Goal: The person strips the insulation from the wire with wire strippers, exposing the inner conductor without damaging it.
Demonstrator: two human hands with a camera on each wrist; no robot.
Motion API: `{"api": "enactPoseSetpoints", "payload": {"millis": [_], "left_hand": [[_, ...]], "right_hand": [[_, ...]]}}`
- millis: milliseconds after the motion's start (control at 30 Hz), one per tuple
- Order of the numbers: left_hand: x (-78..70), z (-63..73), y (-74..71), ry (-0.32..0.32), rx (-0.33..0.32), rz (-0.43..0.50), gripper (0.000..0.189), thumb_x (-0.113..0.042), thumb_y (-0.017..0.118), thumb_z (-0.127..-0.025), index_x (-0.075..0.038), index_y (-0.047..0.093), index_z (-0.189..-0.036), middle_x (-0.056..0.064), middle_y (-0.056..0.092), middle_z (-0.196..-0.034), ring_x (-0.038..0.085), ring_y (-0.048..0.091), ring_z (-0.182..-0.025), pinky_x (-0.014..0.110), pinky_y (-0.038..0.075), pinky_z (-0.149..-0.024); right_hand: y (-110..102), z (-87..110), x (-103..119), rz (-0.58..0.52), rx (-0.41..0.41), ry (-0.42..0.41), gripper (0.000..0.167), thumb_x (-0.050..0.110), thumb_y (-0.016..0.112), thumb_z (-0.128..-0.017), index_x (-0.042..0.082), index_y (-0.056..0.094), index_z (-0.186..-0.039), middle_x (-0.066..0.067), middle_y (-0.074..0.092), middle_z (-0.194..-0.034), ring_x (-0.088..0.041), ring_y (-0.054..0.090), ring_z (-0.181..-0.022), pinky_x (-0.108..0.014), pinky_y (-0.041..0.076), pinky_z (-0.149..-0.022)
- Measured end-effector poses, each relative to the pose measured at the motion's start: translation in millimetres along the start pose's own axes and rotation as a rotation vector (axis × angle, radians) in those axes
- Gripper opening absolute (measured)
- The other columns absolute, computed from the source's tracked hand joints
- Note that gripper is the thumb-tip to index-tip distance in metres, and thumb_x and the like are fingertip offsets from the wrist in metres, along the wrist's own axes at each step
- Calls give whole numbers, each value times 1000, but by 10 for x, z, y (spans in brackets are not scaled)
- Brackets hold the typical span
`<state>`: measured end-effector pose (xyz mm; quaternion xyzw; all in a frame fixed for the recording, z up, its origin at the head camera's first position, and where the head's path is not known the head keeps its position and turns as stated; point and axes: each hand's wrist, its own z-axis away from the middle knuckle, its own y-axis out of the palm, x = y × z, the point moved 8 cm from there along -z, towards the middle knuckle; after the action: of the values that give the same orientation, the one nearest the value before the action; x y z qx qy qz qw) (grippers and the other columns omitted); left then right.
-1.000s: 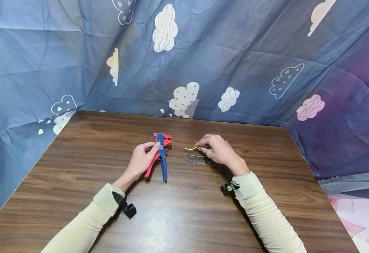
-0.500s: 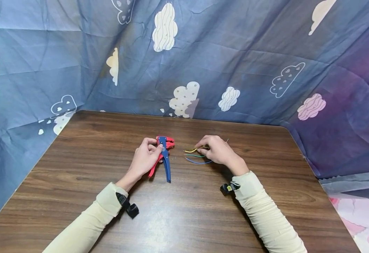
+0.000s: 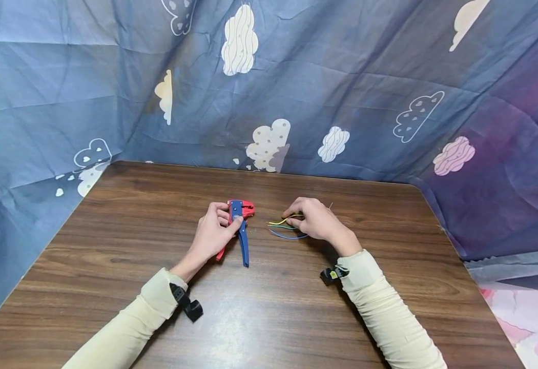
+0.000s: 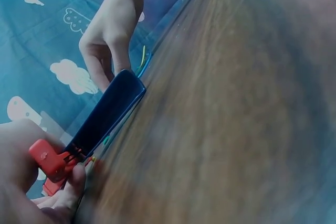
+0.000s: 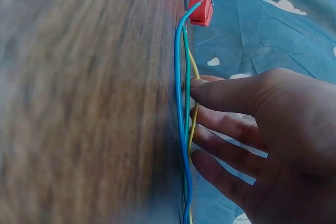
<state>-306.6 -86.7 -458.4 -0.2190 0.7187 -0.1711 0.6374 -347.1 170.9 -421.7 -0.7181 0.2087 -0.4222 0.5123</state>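
My left hand grips a red and blue wire stripper near its head, thumb across the front and fingers behind. The tool's red head is at the far end, its handles spread toward me. To the right, my right hand pinches a yellow wire between thumb and forefinger, close to the tabletop. Beside it lie a green wire and a blue wire, roughly side by side. The blue wire's near end shows a bare tip. In the head view my right hand covers the wires' right-hand stretches.
Tiny cut bits lie on the brown wooden table between the stripper and the wires. Behind the table hangs a blue curtain with cloud prints. A thin pale end sticks out beyond my right hand.
The stripper in my left hand has shifted slightly right and toward me, and the thumb has slid lower on it. The yellow wire's free end has dropped closer to the green wire.
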Motion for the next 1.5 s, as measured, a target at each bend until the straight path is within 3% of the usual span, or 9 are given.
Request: {"api": "enactPoseSetpoints", "payload": {"millis": [400,833,1167,1300,1500], "left_hand": [[-3,9,30,-3,8,-10,60,-37,79,-98,-3,53,-141,12,72,-115,25,73,-102,41,58,-90],[-65,15,-9,45,0,-13,67,-30,80,-97,0,47,-146,14,72,-110,24,69,-93,33,52,-82],[-169,-57,-47,83,52,-138,60,-30,81,-97,1,55,-142,14,69,-113,18,69,-83,32,58,-79],[-215,-61,-66,90,82,-218,56,-31,80,-97,-2,59,-140,13,69,-116,21,69,-90,38,59,-82],[-286,-52,-151,108,73,-379,56,-40,81,-97,-12,63,-143,10,72,-119,28,70,-105,52,61,-84]], "right_hand": [[-8,18,37,-16,12,10,17,14,80,-99,17,85,-115,-1,78,-115,-23,74,-106,-46,60,-90],[-26,20,59,-42,10,10,17,15,73,-105,12,84,-117,-4,78,-116,-25,74,-108,-46,60,-92],[-13,28,26,-51,24,20,19,19,70,-107,13,83,-119,-4,77,-118,-25,74,-111,-47,60,-96],[-20,47,31,-53,25,15,19,20,70,-107,13,83,-118,-3,77,-117,-25,73,-111,-46,60,-95],[-17,69,50,-61,26,14,19,20,70,-107,12,83,-119,-3,77,-117,-25,73,-112,-48,60,-98]]}}
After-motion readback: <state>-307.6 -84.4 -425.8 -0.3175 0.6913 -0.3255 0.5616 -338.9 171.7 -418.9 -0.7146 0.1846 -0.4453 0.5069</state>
